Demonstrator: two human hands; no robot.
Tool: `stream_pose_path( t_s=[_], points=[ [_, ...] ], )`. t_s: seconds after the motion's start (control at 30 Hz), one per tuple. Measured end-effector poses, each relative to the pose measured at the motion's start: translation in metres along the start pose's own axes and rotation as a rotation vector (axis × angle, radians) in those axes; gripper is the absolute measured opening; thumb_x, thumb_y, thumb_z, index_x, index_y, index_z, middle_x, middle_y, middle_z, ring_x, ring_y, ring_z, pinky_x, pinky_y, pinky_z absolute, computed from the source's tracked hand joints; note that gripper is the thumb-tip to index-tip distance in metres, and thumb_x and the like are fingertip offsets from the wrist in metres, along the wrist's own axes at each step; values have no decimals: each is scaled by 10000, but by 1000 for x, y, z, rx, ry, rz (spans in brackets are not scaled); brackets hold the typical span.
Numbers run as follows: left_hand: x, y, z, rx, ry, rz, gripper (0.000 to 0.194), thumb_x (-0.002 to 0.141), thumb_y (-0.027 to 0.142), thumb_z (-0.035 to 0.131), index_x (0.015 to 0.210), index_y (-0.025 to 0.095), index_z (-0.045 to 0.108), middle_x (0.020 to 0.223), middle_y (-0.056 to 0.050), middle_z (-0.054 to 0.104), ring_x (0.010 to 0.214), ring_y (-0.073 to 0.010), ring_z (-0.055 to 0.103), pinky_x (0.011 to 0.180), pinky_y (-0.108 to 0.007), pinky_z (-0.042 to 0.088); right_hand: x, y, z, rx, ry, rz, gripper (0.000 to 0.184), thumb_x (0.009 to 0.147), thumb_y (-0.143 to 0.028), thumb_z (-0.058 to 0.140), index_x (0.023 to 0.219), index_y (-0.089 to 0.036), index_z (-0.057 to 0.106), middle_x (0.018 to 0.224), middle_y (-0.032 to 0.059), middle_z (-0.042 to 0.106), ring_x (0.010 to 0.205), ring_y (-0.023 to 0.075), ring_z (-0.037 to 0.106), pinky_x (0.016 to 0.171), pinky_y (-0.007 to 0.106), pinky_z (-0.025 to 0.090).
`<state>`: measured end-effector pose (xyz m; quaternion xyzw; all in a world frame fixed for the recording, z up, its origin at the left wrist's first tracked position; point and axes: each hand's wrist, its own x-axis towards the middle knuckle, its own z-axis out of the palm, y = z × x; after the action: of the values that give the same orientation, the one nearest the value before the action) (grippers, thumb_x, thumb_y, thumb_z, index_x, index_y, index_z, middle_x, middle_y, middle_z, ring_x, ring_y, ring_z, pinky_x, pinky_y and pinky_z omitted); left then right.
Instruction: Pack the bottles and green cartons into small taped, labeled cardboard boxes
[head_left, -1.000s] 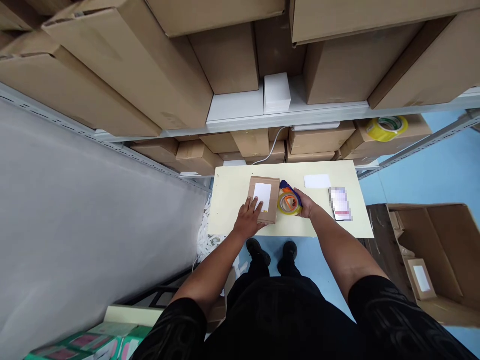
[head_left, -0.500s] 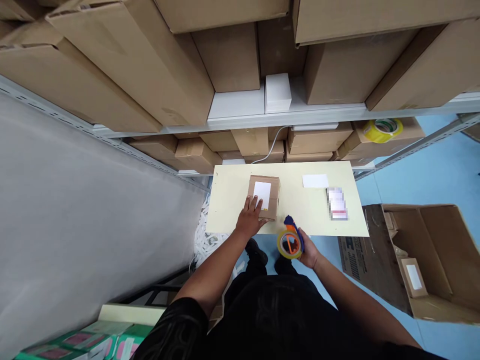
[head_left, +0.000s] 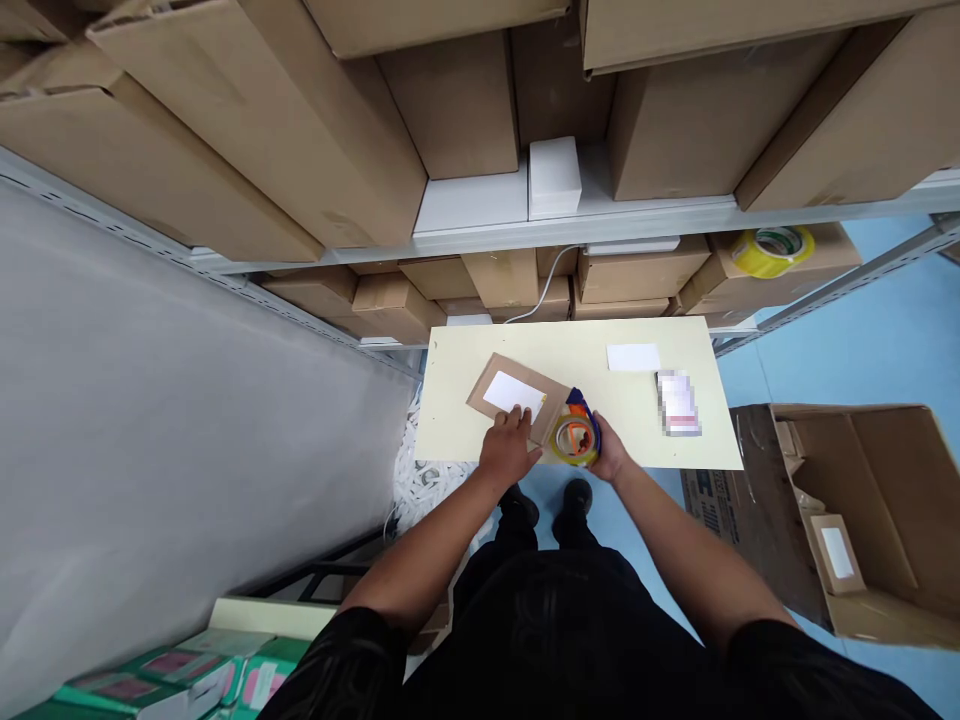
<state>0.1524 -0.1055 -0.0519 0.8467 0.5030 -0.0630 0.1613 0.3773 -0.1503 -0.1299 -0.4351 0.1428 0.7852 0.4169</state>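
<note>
A small cardboard box (head_left: 487,385) with a white label (head_left: 514,393) on its top lies turned at an angle on the cream tabletop (head_left: 450,430). My left hand (head_left: 510,450) rests on the box's near side, its fingers stretched over the label's lower edge and the thumb pointing right. In my right hand (head_left: 611,450) is a tape dispenser (head_left: 576,437) with a blue and orange body and a roll of yellowish tape. The dispenser's blue head is close against the right end of the box; whether it touches, I cannot tell.
A white paper slip (head_left: 632,357) and a blurred-out item (head_left: 678,403) lie on the right of the table. Shelves with cardboard boxes and a yellow tape roll (head_left: 772,250) stand behind. A large open carton (head_left: 862,460) is on the floor at right.
The box has turned on the table so its label now slants down to the right. My right hand has brought the tape dispenser up and inward to the box's right end.
</note>
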Motion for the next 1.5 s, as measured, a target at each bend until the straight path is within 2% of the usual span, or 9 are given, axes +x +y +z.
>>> stream_pose_path(
  t_s=[0.13, 0.3, 0.53, 0.8, 0.93, 1.1, 1.23, 1.37, 1.5],
  points=[
    [12, -37, -9, 55, 8, 87, 771, 914, 541, 665, 1596, 266, 433, 1543, -124, 521, 1442, -379, 408, 1244, -531, 277, 25, -61, 14, -240, 82, 73, 506, 985, -616, 550, 1186, -172, 685, 948, 103, 802, 851, 270, 765, 860, 481, 629],
    [29, -64, -5, 98, 48, -49, 1072, 820, 772, 648, 1672, 246, 263, 1742, -147, 209, 1596, -455, 95, 1251, -691, 63, 42, -82, 18, -324, 63, 126, 497, 975, -608, 587, 1156, -152, 669, 893, 111, 789, 788, 265, 756, 780, 476, 643],
    [29, -62, -4, 79, -57, -123, 1053, 845, 804, 559, 1689, 295, 189, 1769, -106, 125, 1615, -434, -45, 1174, -701, 268, 28, -49, 11, -228, 70, 72, 530, 999, -644, 514, 1202, -184, 682, 987, 113, 797, 854, 259, 760, 846, 455, 635],
    [42, -41, -4, 10, -72, -260, 1075, 834, 867, 481, 1690, 293, 174, 1775, -97, 83, 1608, -450, 13, 1096, -671, 403, -31, 46, -35, -31, 84, 62, 518, 1006, -621, 516, 1228, -190, 699, 1059, 94, 807, 1000, 264, 766, 984, 447, 596],
    [30, -18, -6, -29, -58, -293, 1047, 869, 840, 469, 1688, 255, 182, 1760, -124, 155, 1583, -455, 120, 1072, -621, 461, -24, 64, -19, 69, 42, -7, 510, 1028, -616, 455, 1216, -216, 709, 1076, 67, 810, 1070, 257, 752, 989, 421, 598],
    [-3, -1, -5, -12, 13, -186, 1032, 887, 764, 556, 1648, 122, 284, 1655, -231, 336, 1458, -454, 347, 1135, -535, 425, 9, 16, 16, 70, 83, -67, 525, 1040, -622, 393, 1211, -230, 697, 1018, 54, 813, 1001, 244, 758, 917, 407, 619],
    [-9, -23, -6, 21, 22, -6, 976, 841, 698, 692, 1615, 192, 380, 1546, -199, 481, 1415, -425, 422, 1186, -535, 356, 27, -43, 33, -138, 55, -21, 493, 1025, -609, 464, 1157, -194, 695, 935, 89, 803, 882, 252, 760, 854, 410, 629],
    [3, -49, -1, 80, 63, 129, 1041, 803, 754, 705, 1638, 242, 353, 1706, -173, 291, 1571, -445, 204, 1257, -619, 156, 38, -79, 50, -320, 104, 11, 446, 989, -596, 569, 1092, -181, 693, 836, 81, 782, 764, 239, 742, 778, 393, 637],
    [11, -51, 9, 71, 36, 131, 1166, 775, 779, 709, 1679, 206, 248, 1755, -173, 136, 1608, -451, 73, 1264, -649, 70, 42, -83, 58, -386, 136, 45, 471, 984, -625, 561, 1063, -181, 694, 834, 86, 777, 749, 235, 736, 737, 386, 637]
  ],
)
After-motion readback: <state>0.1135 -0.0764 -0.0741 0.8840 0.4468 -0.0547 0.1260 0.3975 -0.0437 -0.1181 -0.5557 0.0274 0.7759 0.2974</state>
